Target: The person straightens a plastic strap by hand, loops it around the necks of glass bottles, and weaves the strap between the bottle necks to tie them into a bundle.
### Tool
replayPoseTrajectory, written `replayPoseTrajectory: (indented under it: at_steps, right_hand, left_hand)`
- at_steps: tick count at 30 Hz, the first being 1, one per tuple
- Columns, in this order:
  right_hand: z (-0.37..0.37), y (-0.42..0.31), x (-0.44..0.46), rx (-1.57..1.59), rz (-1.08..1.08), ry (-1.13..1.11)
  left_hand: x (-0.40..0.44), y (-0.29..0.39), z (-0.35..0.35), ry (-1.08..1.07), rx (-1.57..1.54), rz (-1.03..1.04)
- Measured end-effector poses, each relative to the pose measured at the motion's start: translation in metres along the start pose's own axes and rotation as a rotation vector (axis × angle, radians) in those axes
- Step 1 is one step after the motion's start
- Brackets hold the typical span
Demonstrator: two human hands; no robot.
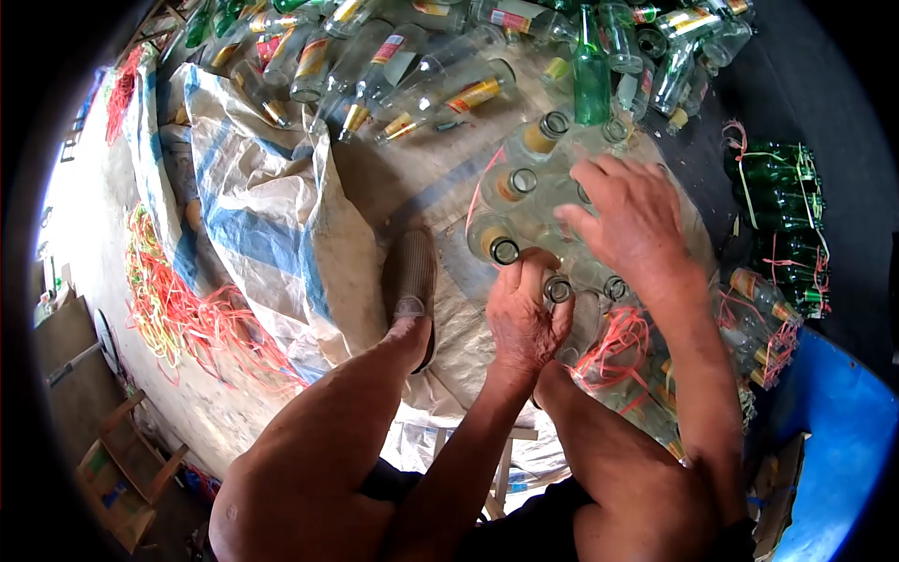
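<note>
Several clear glass bottles stand upright in a cluster between my feet, among them a yellow-labelled bottle at the back and another bottle at the left. A pink string runs along the cluster's left side. My left hand is wrapped round the neck of a clear bottle at the near edge. Above the right part of the group is my right hand, its fingers spread and slightly blurred; it partly hides the bottles beneath. A green bottle stands just behind the cluster.
Loose bottles lie across the back. A white-and-blue woven sack and pink and yellow strings are at the left. Tied green bottles sit at the right, above a blue panel. More pink string lies near my right knee.
</note>
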State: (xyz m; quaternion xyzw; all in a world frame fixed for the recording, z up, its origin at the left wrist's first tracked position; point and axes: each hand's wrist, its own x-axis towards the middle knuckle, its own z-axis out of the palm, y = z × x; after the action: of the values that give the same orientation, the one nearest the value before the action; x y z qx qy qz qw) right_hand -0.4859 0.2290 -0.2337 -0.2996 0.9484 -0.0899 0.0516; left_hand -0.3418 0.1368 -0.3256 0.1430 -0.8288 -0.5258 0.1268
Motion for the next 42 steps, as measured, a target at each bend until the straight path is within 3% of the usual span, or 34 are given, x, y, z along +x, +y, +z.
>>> replayPoseTrajectory:
  at_steps: [17,36,42]
  right_hand:
    - [0.012,0.008,0.005,-0.048,-0.068,0.162]
    - [0.004,0.000,0.002,-0.153,0.094,-0.001]
    - [0.006,0.006,-0.005,-0.046,0.060,0.078]
  left_hand:
    - [-0.001,-0.001,0.000,0.011,-0.027,0.008]
    - [-0.002,0.000,-0.002,-0.006,-0.001,-0.018]
    - [-0.002,-0.001,0.001,0.003,-0.022,-0.029]
